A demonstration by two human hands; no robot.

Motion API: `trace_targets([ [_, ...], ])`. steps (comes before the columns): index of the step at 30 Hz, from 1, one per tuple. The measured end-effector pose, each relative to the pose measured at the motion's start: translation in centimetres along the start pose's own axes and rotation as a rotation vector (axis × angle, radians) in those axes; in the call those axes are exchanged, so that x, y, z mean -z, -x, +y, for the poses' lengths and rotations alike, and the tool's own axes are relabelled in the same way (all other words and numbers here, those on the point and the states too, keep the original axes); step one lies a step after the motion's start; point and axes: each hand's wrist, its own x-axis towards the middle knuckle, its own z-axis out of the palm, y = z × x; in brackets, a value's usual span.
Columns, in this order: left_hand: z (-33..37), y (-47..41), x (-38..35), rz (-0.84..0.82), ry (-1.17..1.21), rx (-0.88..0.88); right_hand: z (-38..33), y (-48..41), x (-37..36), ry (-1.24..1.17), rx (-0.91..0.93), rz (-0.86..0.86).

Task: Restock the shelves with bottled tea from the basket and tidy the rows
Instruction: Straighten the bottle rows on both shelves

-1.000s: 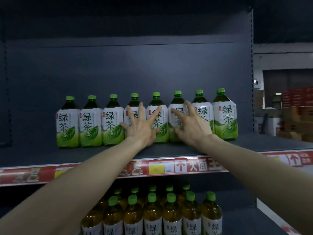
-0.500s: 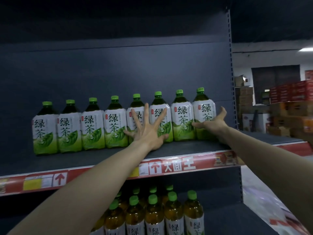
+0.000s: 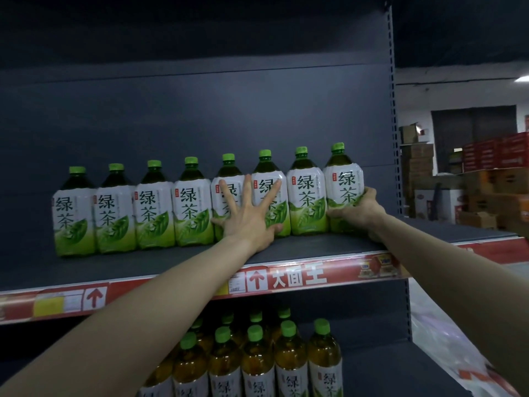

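Your left hand point(image 3: 247, 222) is flat against the row of tea bottles point(image 3: 154, 213) on the upper shelf point(image 3: 143, 265), grip wide apart, fingers fanned over the fifth bottle point(image 3: 229, 174) and sixth bottle point(image 3: 264, 167) from the left. Your right hand point(image 3: 359, 209) is at the far right end, grip clamped on the lower part of the end bottle point(image 3: 345, 181), thumb across the front of the label, fingers curling round its right side. All eight bottles stand upright, side by side, labels facing you, set back from the red price strip point(image 3: 286, 277). More tea bottles with amber liquid point(image 3: 257, 362) sit on the shelf below, and cardboard boxes point(image 3: 418, 161) are stacked off to the right.
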Motion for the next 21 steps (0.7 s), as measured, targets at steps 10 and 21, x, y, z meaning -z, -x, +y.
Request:
trace_targets([
  [10,-1.7,0.4,1.7,0.234,0.175,0.103,0.1,-0.8,-0.2,-0.072,-0.011,-0.056],
  [21,-23.2,4.1,6.6,0.133,0.248,0.755,0.2,-1.2,-0.4,-0.016,0.004,-0.063],
])
